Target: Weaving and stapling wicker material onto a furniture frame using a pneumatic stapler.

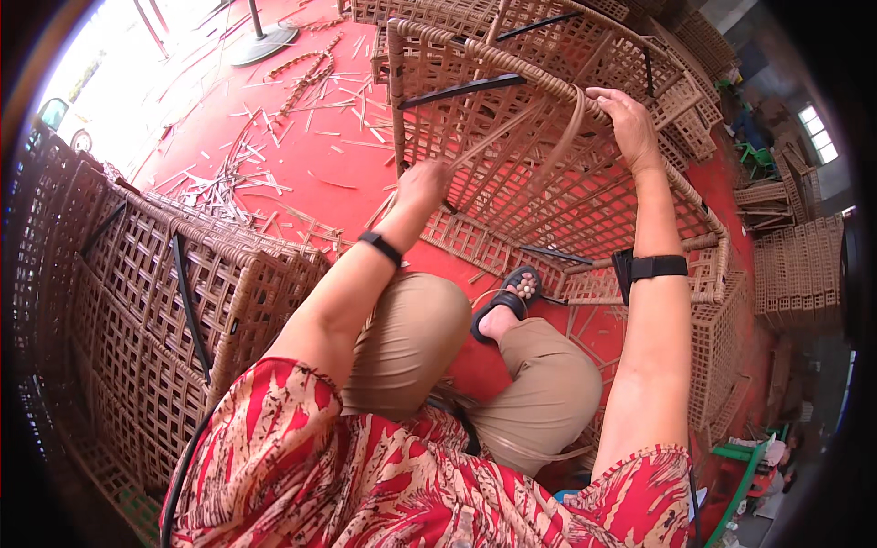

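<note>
In front of me a brown woven wicker basket (pixel 475 196) lies tipped on its side, with its open lattice facing me. My left hand (pixel 423 187) is closed in a fist at the basket's left part. From it a light brown rattan strip (pixel 498 137) runs up toward the wrapped rim (pixel 512 62). The fingers of my right hand (pixel 628 128) bend over that rim at the upper right, the thumb side hidden from view. A loop of strip hangs from the rim just left of these fingers. Black straps (pixel 464 91) cross the basket's inside.
Another wicker basket (pixel 174 301) stands close on my left. More woven pieces (pixel 799 274) are stacked at the right. Cut strip scraps (pixel 242 183) litter the red floor (pixel 320 173), along with a braided length and a round metal base (pixel 265 44). My sandalled foot (pixel 509 306) is beneath the basket.
</note>
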`<state>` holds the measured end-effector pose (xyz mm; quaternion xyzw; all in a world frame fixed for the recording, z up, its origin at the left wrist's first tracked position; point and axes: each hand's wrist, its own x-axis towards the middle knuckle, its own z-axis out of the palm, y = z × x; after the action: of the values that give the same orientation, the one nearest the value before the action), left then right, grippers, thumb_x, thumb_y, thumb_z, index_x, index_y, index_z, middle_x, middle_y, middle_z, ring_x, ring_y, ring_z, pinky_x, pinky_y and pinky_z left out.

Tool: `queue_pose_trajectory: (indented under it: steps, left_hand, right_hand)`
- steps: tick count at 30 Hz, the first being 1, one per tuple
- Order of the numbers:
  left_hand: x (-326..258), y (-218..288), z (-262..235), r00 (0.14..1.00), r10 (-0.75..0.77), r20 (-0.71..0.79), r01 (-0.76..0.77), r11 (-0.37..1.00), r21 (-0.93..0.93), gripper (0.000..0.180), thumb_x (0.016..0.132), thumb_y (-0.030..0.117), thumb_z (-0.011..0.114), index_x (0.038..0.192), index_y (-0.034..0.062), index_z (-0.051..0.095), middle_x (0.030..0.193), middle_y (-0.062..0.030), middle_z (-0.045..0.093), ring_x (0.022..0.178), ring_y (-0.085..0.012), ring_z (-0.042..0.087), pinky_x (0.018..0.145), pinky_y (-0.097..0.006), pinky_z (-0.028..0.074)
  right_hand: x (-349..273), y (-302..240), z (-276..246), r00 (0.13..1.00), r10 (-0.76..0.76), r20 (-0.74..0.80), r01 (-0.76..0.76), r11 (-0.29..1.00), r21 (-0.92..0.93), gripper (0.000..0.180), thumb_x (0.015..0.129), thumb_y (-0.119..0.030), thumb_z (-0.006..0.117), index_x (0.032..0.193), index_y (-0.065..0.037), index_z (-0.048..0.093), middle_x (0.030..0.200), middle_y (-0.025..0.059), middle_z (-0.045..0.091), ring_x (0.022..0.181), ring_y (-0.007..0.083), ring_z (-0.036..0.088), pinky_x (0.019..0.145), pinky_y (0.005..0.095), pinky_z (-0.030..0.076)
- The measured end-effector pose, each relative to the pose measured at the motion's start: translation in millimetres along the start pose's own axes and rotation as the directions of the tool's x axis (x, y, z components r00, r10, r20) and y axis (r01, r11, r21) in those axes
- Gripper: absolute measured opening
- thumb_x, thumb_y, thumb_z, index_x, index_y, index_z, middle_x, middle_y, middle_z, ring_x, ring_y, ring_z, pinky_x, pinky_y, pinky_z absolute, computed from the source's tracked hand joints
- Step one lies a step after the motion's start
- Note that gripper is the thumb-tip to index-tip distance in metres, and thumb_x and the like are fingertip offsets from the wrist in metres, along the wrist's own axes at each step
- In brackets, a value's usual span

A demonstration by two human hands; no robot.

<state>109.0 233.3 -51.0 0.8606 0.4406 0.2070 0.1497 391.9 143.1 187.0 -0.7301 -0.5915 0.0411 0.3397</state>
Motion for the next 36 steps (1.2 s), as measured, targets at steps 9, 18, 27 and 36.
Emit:
queue_pose_trajectory:
  steps: [9, 18, 27, 36]
  left_hand:
    - [-113.8, -101.5, 75.9, 0.951, -0.186, 0.246, 0.182, 0.983, 0.040, 0.034, 0.101, 0.039, 0.059, 0.101, 0.0075, 0.072, 0.090, -0.0210, 0.073, 0.089, -0.0397, 0.072, 0.077, -0.052, 0.055]
    - [-19.0, 54.5, -55.3, 0.853, 0.185, -0.488, -0.364, 0.882, -0.300, 0.041, 0.090, 0.036, 0.077, 0.116, 0.0081, 0.063, 0.103, -0.0141, 0.061, 0.086, -0.0319, 0.065, 0.075, -0.042, 0.053]
    - [13.2, 145.1, -151.8, 0.601, 0.481, -0.638, -0.584, 0.810, 0.059, 0.046, 0.073, 0.030, 0.081, 0.113, 0.0105, 0.068, 0.105, -0.0073, 0.065, 0.105, -0.0268, 0.060, 0.101, -0.045, 0.037]
    - [-0.9, 127.2, -177.1, 0.752, 0.581, -0.310, -0.611, 0.792, 0.002, 0.040, 0.075, 0.029, 0.076, 0.114, 0.0204, 0.075, 0.098, -0.0051, 0.069, 0.099, -0.0252, 0.067, 0.087, -0.042, 0.045]
  right_hand:
    - [-7.0, -5.3, 2.9, 0.999, -0.027, -0.033, 0.022, 0.990, -0.141, 0.048, 0.098, -0.051, 0.049, 0.119, -0.018, 0.076, 0.119, 0.0118, 0.074, 0.115, 0.0339, 0.067, 0.098, 0.0416, 0.050]
    - [-35.5, -26.3, 3.4, 0.999, -0.025, -0.042, 0.017, 0.981, -0.195, 0.048, 0.093, -0.062, 0.058, 0.112, -0.023, 0.080, 0.105, 0.0095, 0.078, 0.102, 0.0321, 0.072, 0.090, 0.0423, 0.054]
    - [-88.6, -65.7, 5.4, 0.991, -0.085, -0.101, 0.062, 0.975, -0.214, 0.035, 0.096, -0.050, 0.062, 0.107, -0.021, 0.080, 0.100, 0.0048, 0.077, 0.096, 0.0303, 0.073, 0.083, 0.0401, 0.056]
    - [-125.2, -91.8, 6.8, 0.982, -0.138, -0.129, 0.107, 0.968, -0.228, 0.032, 0.096, -0.042, 0.062, 0.103, -0.017, 0.080, 0.096, 0.0061, 0.076, 0.091, 0.0301, 0.072, 0.080, 0.0424, 0.056]
